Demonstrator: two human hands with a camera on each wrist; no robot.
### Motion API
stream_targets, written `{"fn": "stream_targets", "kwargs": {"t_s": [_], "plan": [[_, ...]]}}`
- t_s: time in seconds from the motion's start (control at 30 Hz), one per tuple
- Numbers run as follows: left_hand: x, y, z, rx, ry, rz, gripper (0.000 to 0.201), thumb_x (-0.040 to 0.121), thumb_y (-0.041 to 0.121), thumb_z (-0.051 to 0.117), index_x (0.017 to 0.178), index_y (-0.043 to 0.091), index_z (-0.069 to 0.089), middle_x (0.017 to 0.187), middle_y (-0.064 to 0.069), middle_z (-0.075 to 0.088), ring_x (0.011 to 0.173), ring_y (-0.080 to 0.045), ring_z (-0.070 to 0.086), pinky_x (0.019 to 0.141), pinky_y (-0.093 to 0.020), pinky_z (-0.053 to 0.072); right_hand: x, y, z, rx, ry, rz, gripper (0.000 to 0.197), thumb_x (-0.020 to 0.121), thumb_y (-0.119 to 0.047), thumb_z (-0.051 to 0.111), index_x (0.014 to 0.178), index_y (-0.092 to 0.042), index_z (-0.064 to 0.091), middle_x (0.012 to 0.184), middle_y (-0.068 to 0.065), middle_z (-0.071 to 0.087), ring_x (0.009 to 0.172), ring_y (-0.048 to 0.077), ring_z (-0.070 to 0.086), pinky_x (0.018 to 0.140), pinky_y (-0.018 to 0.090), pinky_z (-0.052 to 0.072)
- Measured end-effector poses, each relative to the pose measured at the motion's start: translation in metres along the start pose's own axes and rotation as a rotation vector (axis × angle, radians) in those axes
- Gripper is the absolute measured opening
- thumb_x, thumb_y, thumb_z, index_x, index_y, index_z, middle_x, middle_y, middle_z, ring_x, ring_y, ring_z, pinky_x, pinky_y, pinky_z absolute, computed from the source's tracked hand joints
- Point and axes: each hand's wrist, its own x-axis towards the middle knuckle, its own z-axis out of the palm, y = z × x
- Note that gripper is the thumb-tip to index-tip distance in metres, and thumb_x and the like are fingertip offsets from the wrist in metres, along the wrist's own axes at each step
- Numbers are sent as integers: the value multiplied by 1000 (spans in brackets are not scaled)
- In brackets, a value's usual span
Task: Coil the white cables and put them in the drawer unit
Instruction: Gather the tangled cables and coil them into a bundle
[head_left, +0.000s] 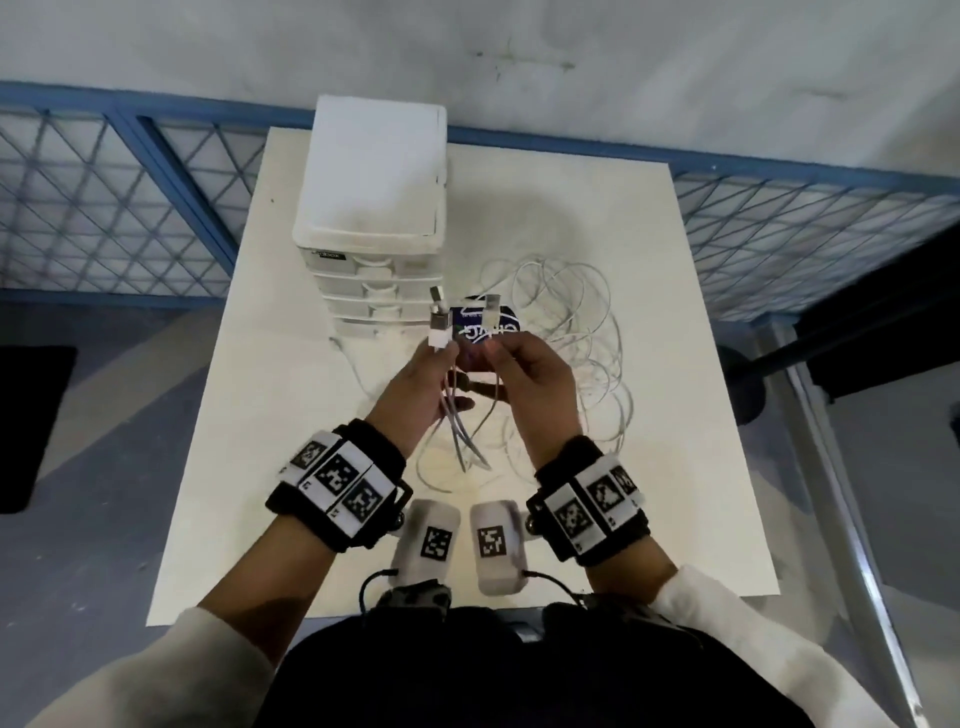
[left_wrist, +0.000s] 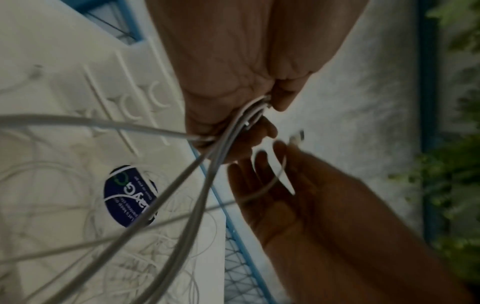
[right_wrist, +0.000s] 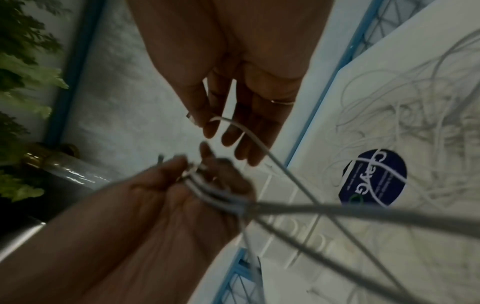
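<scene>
Left hand raised, gripping bundled white cables; right hand raised, apparently pinching one cable end.

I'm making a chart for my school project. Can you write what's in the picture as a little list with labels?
left hand: grips several cable ends, plugs pointing up
right hand: pinches one cable end
white cables: loose tangle on the table, not coiled yet
drawer unit: white, at the table's back, all drawers look closed
sticker: round, dark blue, on the table under the cables
</scene>
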Motion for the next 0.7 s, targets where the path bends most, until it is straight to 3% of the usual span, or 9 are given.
{"fn": "stream_targets", "kwargs": {"t_s": [0.1, 0.23, 0.33, 0.37, 0.43, 0.47, 0.57, 0.63, 0.7], "plan": [[0, 0, 12, 160, 12, 118, 19, 97, 25, 34, 89, 21, 50, 91, -3, 58, 84, -16, 58, 70, -32, 58, 2, 2, 1, -10, -22, 27, 11, 88, -9, 57, 77, -7, 60, 79, 13, 65, 78, 21, 66, 69, 51, 59], [1, -1, 20, 310, 28, 121, 29, 97, 31, 34, 95, 9, 53, 86, -7, 61, 76, -10, 66, 77, -38, 57, 0, 6, 2, -5, -25, -6, 12, 88, -5, 56, 83, -9, 66, 80, 5, 65, 70, 11, 62, 66, 32, 56], [6, -6, 15, 524, 57, 191, 32, 96, 35, 36, 97, 9, 55, 91, -3, 62, 91, -15, 60, 85, -11, 45, 0, 12, -3, 26, -34, -3, 15, 86, -8, 59, 86, -15, 72, 85, 6, 71, 81, 13, 66, 81, 26, 54], [8, -7, 12, 584, 44, 203, 40, 94, 42, 36, 100, 8, 58, 96, -4, 65, 94, -16, 61, 89, -11, 44, 2, 14, -5, 36, -40, 16, 14, 85, -10, 60, 86, -16, 73, 82, 3, 72, 82, 14, 67, 84, 29, 54], [9, -7, 9, 662, -8, 218, 56, 88, 53, 34, 109, 9, 63, 106, -11, 67, 102, -23, 62, 100, -32, 44, 5, 14, -12, 39, -79, 39, 12, 85, -12, 61, 84, -14, 74, 76, 3, 73, 81, 20, 68, 86, 37, 54], [8, -4, 9, 664, -15, 210, 56, 89, 52, 35, 107, 8, 64, 103, -13, 68, 99, -21, 63, 97, -33, 46, 5, 11, -15, 39, -119, 46, 13, 85, -13, 61, 84, -12, 73, 76, 7, 73, 79, 23, 69, 85, 39, 55], [4, 8, 9, 623, -52, 114, 43, 94, 42, 35, 92, 8, 61, 79, 0, 61, 72, 3, 58, 73, -1, 41, 4, 1, -22, 36, -273, 74, 17, 88, -12, 56, 83, -4, 70, 68, 14, 69, 67, 28, 71, 73, 35, 58], [4, 9, 7, 537, -153, 87, 48, 85, 54, 39, 88, 11, 61, 68, 4, 59, 66, -6, 55, 74, -17, 44, 3, -6, -24, 45, -367, 107, 19, 90, -11, 53, 83, -1, 67, 63, 7, 69, 59, 25, 69, 67, 33, 59], [4, 8, 6, 465, -188, 105, 50, 75, 56, 41, 72, 10, 59, 52, 2, 58, 50, -12, 50, 54, -26, 42, 2, -10, -26, 67, -455, 150, 22, 92, -12, 49, 83, -2, 66, 61, 5, 71, 56, 24, 68, 65, 34, 59]]}}
